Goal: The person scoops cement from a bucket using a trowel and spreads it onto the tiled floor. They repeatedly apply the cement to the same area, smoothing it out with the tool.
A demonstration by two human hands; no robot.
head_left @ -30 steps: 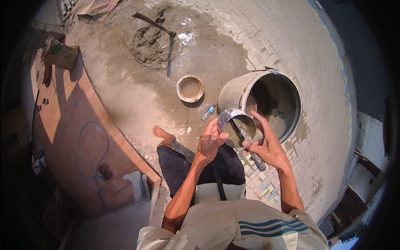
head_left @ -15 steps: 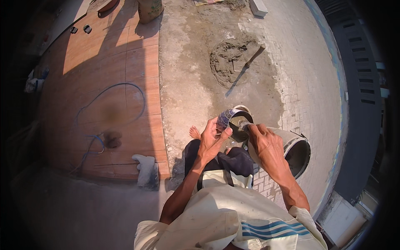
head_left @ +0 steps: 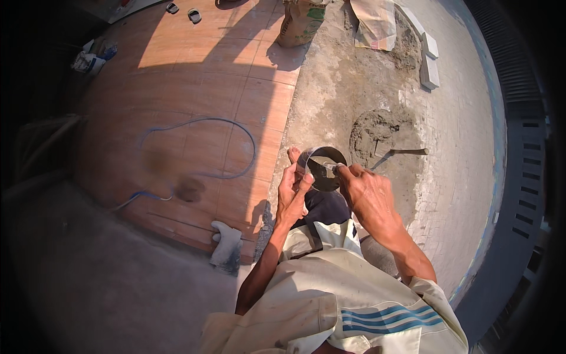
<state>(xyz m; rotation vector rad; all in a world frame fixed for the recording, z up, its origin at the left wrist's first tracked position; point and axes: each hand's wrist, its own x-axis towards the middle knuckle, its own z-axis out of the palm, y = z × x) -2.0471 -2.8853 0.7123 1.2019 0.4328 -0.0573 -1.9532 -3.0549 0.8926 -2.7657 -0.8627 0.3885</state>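
A round, dark-walled container (head_left: 305, 158) is held up in front of me, its open mouth facing me and grey residue inside. My left hand (head_left: 291, 190) grips its left side, thumb at the near rim. At the opposite rim my right hand (head_left: 369, 192) is closed on a small greyish tool (head_left: 331, 166) that reaches into the mouth. Its fingers hide most of the tool, so its kind is unclear. Just beyond the right hand, a heap of wet mortar (head_left: 364, 137) lies on the ground, with a long-handled tool (head_left: 411, 151) standing in it.
Orange tiles (head_left: 200, 100) lie left, with a blue hose (head_left: 254, 150) and a pale boot-shaped object (head_left: 226, 243). Ahead are a bag (head_left: 302, 25), a flattened sack (head_left: 375, 25) and white blocks (head_left: 430, 74). Paving (head_left: 460, 141) runs along the right.
My view has swung, so the ground objects sit farther right and lower. The container has tipped to show more of its mouth. The large bucket on the right has mostly left sight.
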